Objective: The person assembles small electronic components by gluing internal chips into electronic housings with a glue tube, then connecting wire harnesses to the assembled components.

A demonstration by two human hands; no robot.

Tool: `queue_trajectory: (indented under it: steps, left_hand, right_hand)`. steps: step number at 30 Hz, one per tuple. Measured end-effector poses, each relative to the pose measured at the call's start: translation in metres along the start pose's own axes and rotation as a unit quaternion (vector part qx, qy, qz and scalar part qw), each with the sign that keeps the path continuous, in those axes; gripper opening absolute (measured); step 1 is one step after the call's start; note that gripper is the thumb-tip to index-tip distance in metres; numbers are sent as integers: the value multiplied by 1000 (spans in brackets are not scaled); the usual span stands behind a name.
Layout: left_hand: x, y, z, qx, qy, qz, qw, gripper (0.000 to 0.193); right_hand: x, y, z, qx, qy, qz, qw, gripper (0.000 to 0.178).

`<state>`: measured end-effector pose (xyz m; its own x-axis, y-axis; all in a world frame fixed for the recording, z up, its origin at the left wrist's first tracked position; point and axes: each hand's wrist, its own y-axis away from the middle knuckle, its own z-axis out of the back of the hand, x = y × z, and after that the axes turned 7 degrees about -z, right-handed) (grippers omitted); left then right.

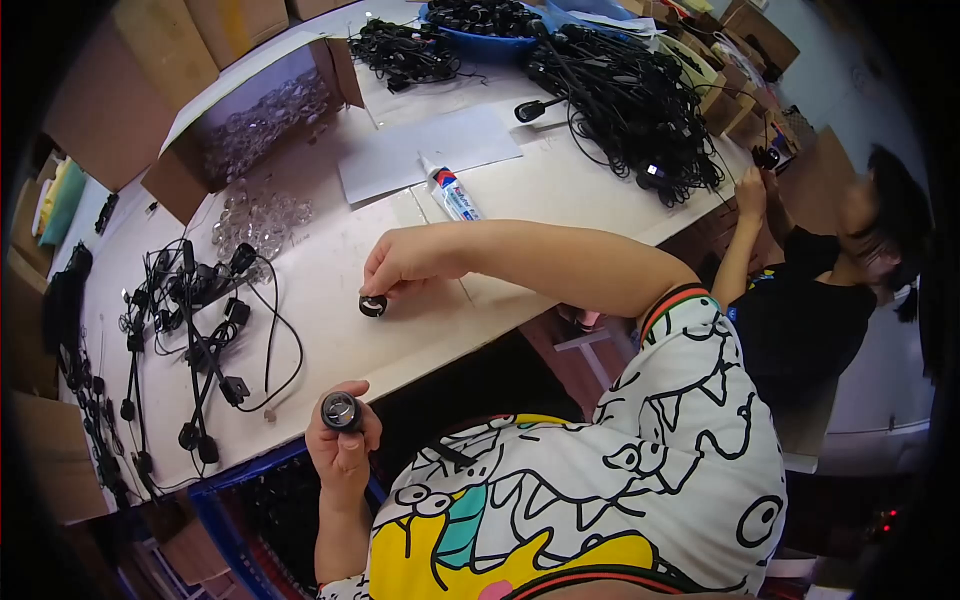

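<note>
My left hand [345, 450] is closed around a small black cylindrical part [341, 411], just off the table's front edge. Its round face, glassy in the middle with a dark rim, points up. Over the tabletop, my right hand [405, 262] pinches a small black ring [373, 305] between thumb and fingertips. The ring is at or just above the white surface; I cannot tell whether it touches. A white, blue and red glue tube [452, 193] lies beyond my right forearm, its nozzle pointing away. Left of my right hand is a loose pile of clear plastic lenses [255, 222].
Black cables with small heads [190, 330] sprawl on the left of the table. An open cardboard box [265, 125] holds more clear pieces, beside a white sheet [400, 155]. A big cable heap [625, 105] and a blue basin [485, 45] stand behind. A co-worker [815, 300] sits at right.
</note>
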<state>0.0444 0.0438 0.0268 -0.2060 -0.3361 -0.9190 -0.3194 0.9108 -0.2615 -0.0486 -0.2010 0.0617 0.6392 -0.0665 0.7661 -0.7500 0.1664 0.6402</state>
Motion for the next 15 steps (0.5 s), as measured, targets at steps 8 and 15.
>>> queue_trajectory:
  steps: [8,15]
  left_hand:
    - [-2,17,5,0,50,4,999,43]
    - [-5,18,2,23,71,40,996,28]
  right_hand:
    - [-2,10,-21,-280,264,105,917,29]
    - [-5,17,-32,-282,399,229,842,30]
